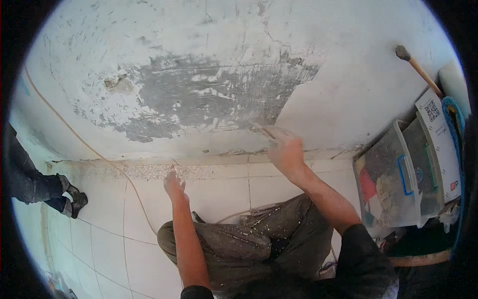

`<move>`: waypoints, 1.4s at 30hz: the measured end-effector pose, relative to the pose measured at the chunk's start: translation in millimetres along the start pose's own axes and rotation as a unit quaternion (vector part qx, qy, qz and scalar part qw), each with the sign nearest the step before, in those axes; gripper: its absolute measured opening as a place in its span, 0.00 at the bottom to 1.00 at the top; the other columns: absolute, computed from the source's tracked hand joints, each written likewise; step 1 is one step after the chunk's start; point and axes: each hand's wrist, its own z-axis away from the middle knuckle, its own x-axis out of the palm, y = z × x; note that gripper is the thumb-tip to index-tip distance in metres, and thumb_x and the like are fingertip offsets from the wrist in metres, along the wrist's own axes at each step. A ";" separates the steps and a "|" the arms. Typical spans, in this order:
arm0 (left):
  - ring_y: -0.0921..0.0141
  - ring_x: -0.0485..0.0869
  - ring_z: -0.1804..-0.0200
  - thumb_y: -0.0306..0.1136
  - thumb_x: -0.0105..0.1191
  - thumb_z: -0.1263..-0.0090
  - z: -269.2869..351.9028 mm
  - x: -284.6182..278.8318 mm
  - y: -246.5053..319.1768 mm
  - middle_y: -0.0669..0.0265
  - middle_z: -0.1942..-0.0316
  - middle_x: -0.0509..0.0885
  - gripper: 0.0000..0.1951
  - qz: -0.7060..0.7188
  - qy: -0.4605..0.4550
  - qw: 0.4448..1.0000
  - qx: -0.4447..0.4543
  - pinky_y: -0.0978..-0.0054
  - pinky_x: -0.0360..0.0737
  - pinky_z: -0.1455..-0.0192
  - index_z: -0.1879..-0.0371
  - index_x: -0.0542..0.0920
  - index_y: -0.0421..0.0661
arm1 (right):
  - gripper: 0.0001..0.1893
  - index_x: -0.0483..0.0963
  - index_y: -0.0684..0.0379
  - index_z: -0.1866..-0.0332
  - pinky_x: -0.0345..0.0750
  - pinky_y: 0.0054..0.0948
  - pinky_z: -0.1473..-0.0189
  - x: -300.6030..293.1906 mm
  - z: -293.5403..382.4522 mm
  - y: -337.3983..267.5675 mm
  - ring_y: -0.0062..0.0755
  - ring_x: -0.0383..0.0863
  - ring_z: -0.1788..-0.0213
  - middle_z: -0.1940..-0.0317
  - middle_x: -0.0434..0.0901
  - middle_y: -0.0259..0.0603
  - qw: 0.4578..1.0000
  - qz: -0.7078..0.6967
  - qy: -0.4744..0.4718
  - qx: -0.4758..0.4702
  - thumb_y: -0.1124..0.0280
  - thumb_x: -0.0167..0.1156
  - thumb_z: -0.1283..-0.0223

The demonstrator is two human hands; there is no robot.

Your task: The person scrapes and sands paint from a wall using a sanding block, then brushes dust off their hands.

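My right hand (285,151) is closed around a thin hand tool (268,131), blurred, perhaps a scraper. Its tip meets the white-painted wall (328,112) at the lower right edge of a bare grey patch (186,93). Ragged flakes of white coating remain within that patch. Low over the tiled floor (216,196), my left hand (174,187) hovers near a strip of pale chips (145,172) along the wall's foot. Whether its fingertips pinch something small cannot be made out.
On the right, a clear plastic storage box (388,187) stands beside a white printed carton (438,145). A wooden-handled hammer (424,74) leans on the wall above them. A thin cable (82,140) crosses at left, near another person's foot (77,200). My folded legs (239,243) fill the lower middle.
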 end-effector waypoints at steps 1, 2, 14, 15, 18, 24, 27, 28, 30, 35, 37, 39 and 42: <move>0.68 0.66 0.54 0.39 0.48 0.42 -0.6 -1.5 -0.8 0.62 0.56 0.67 0.23 0.004 0.008 1.000 0.007 0.66 0.67 0.52 0.51 0.66 0.39 | 0.16 0.76 0.61 0.60 0.75 0.30 0.61 -9.7 1.6 -0.7 0.41 0.80 0.66 0.68 0.80 0.47 0.998 -0.020 0.064 0.008 0.85 0.50 0.56; 0.68 0.66 0.54 0.39 0.47 0.42 -1.1 -2.3 -1.9 0.63 0.56 0.67 0.22 0.003 0.004 1.000 0.016 0.67 0.67 0.52 0.51 0.66 0.40 | 0.16 0.77 0.61 0.60 0.75 0.29 0.61 -25.8 0.6 -0.4 0.40 0.80 0.67 0.69 0.80 0.47 0.994 -0.043 0.097 0.000 0.85 0.50 0.57; 0.66 0.75 0.55 0.39 0.44 0.37 26.0 24.3 -24.1 0.60 0.58 0.75 0.19 -0.059 -0.234 0.970 -0.040 0.69 0.72 0.54 0.50 0.68 0.43 | 0.15 0.76 0.61 0.60 0.74 0.29 0.60 14.6 5.3 3.2 0.38 0.79 0.61 0.64 0.79 0.46 0.988 -0.083 0.116 0.052 0.82 0.52 0.56; 0.66 0.76 0.56 0.38 0.43 0.36 24.9 24.2 -26.1 0.60 0.58 0.76 0.18 -0.080 -0.231 0.969 -0.031 0.70 0.73 0.56 0.50 0.67 0.42 | 0.14 0.76 0.62 0.61 0.74 0.29 0.59 -2.3 2.2 3.2 0.36 0.80 0.61 0.64 0.79 0.46 0.977 -0.103 0.179 0.052 0.82 0.52 0.56; 0.67 0.78 0.58 0.36 0.38 0.33 15.6 22.7 -34.2 0.59 0.59 0.76 0.17 -0.052 -0.253 0.966 0.002 0.73 0.75 0.58 0.49 0.66 0.40 | 0.10 0.76 0.67 0.64 0.72 0.28 0.60 -48.1 -20.6 -13.9 0.30 0.79 0.63 0.69 0.80 0.43 0.915 -0.023 0.366 0.167 0.79 0.54 0.53; 0.70 0.78 0.61 0.39 0.45 0.38 6.4 23.3 -36.7 0.62 0.63 0.77 0.17 -0.095 -0.195 0.976 -0.012 0.72 0.74 0.60 0.55 0.68 0.42 | 0.09 0.76 0.67 0.63 0.73 0.28 0.61 69.4 -6.6 -51.1 0.33 0.79 0.64 0.68 0.80 0.46 0.996 0.026 0.071 0.046 0.77 0.54 0.50; 0.72 0.77 0.64 0.38 0.45 0.40 12.1 20.5 -28.4 0.63 0.65 0.77 0.16 -0.068 -0.173 0.982 -0.020 0.73 0.74 0.63 0.57 0.68 0.41 | 0.08 0.76 0.67 0.63 0.73 0.27 0.62 81.5 11.8 -34.2 0.34 0.80 0.65 0.68 0.80 0.47 0.998 0.028 0.030 -0.041 0.76 0.54 0.48; 0.72 0.77 0.64 0.38 0.45 0.40 15.1 19.8 -26.0 0.63 0.66 0.77 0.16 -0.066 -0.168 0.983 -0.023 0.74 0.74 0.64 0.57 0.69 0.41 | 0.08 0.76 0.67 0.64 0.73 0.26 0.62 68.6 12.6 -26.5 0.34 0.80 0.66 0.67 0.80 0.47 0.999 0.000 0.042 -0.005 0.76 0.55 0.48; 0.72 0.77 0.64 0.38 0.45 0.40 17.2 20.5 -22.3 0.63 0.67 0.77 0.15 -0.044 -0.159 0.986 -0.013 0.74 0.74 0.64 0.58 0.69 0.42 | 0.09 0.76 0.67 0.63 0.73 0.26 0.60 30.7 -0.1 -14.0 0.34 0.80 0.63 0.64 0.80 0.48 0.992 -0.009 0.121 -0.034 0.77 0.55 0.51; 0.72 0.77 0.64 0.39 0.44 0.37 6.0 24.7 -30.0 0.64 0.67 0.77 0.14 -0.058 -0.173 0.983 -0.007 0.74 0.74 0.63 0.61 0.70 0.42 | 0.16 0.76 0.63 0.58 0.73 0.27 0.59 19.7 -17.4 5.1 0.36 0.80 0.63 0.63 0.80 0.46 0.995 -0.009 0.090 -0.037 0.80 0.52 0.56; 0.73 0.77 0.69 0.39 0.45 0.38 0.4 21.8 -36.0 0.66 0.71 0.77 0.13 -0.057 -0.221 0.974 -0.006 0.74 0.74 0.68 0.61 0.68 0.43 | 0.17 0.76 0.62 0.58 0.73 0.31 0.58 58.7 2.7 16.6 0.41 0.78 0.62 0.63 0.79 0.47 0.995 0.055 -0.081 -0.029 0.81 0.53 0.59; 0.71 0.77 0.67 0.40 0.42 0.35 -3.2 15.4 -38.8 0.63 0.67 0.77 0.14 -0.099 -0.234 0.967 0.016 0.72 0.74 0.65 0.58 0.68 0.43 | 0.19 0.75 0.59 0.58 0.72 0.36 0.55 106.3 43.2 25.8 0.45 0.76 0.58 0.62 0.78 0.46 0.969 0.085 -0.215 -0.087 0.80 0.54 0.62; 0.67 0.76 0.56 0.43 0.41 0.34 1.3 9.0 -35.1 0.59 0.58 0.76 0.18 -0.031 -0.205 0.978 -0.003 0.68 0.73 0.53 0.52 0.69 0.43 | 0.20 0.75 0.58 0.58 0.73 0.39 0.57 125.8 85.2 40.3 0.46 0.76 0.59 0.64 0.77 0.48 0.978 -0.010 -0.207 -0.016 0.82 0.54 0.64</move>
